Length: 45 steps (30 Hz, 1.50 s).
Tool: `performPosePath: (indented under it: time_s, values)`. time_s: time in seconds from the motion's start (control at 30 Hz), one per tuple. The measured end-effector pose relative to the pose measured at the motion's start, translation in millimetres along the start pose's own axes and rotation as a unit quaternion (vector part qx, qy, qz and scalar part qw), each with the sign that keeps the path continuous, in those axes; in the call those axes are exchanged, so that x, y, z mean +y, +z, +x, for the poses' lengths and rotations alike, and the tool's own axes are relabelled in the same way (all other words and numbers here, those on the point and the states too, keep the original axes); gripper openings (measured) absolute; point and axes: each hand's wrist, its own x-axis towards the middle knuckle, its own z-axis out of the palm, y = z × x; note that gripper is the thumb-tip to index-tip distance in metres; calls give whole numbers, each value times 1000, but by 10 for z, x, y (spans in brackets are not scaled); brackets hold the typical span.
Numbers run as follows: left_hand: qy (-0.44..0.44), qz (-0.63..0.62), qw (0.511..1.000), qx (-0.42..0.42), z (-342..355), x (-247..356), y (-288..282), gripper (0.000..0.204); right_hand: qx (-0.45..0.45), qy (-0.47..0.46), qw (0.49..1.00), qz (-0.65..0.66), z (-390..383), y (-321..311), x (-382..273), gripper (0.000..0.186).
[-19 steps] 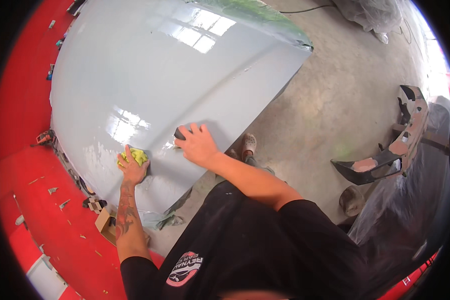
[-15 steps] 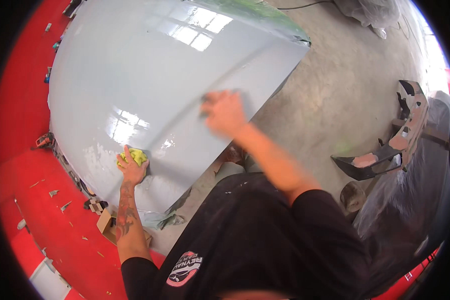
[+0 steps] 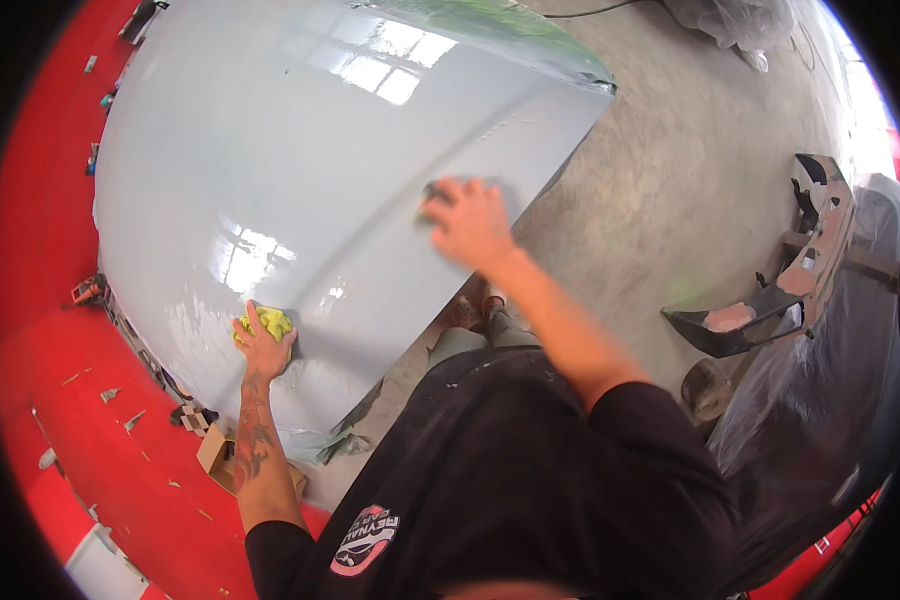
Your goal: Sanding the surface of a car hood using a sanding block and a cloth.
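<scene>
A crumpled yellow-green cloth (image 3: 276, 320) lies under my left hand (image 3: 264, 346), which grips it against the near left part of a wet, glossy light-grey car panel (image 3: 300, 150). Farther up, near the panel's right edge, my right hand (image 3: 473, 225) is closed round a small dark block, perhaps a sanding pad (image 3: 432, 196), pressed flat to the surface. Fingers hide most of that block, and motion blurs it a little. Bright window reflections and wet streaks show on the grey surface between and beyond the hands.
Green masking film (image 3: 510, 35) covers the panel's far edge. On the concrete floor (image 3: 660, 200) to the right, a patchy bumper (image 3: 770, 300) rests beside plastic-wrapped things (image 3: 820, 390). A cardboard box (image 3: 220, 455) and small scraps lie on the red floor (image 3: 80, 440) at left.
My right hand has shifted a little to the right along the panel with the dark block in it. My left hand stays on the cloth in nearly the same place.
</scene>
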Motion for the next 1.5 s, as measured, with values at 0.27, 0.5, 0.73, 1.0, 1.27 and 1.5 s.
performPosePath:
  time_s: [0.27, 0.5, 0.73, 1.0, 1.27, 1.5]
  values:
    - [-6, -2, 1000, -3, -11, 53, -68, 120, 175, 259, 944, -106, 574, -220, 1348, 31]
    - [5, -8, 1000, -4, 2, -19, -20, 119, 93, 118, 989, -4, 132, 59, 197, 37]
    - [-3, -12, 1000, -17, -17, 89, -110, 118, 247, 269, 920, -144, 658, -30, 1481, 37]
    - [-15, -8, 1000, -9, 55, -86, -27, 119, 172, 197, 962, -76, 416, 119, 806, 38]
    - [-42, -3, 999, -34, 60, 35, -76, 121, 192, 410, 885, -111, 870, -33, 1389, 41]
    - [-32, -19, 999, -31, 38, -79, -64, 122, 181, 206, 962, 0, 830, -82, 1380, 41]
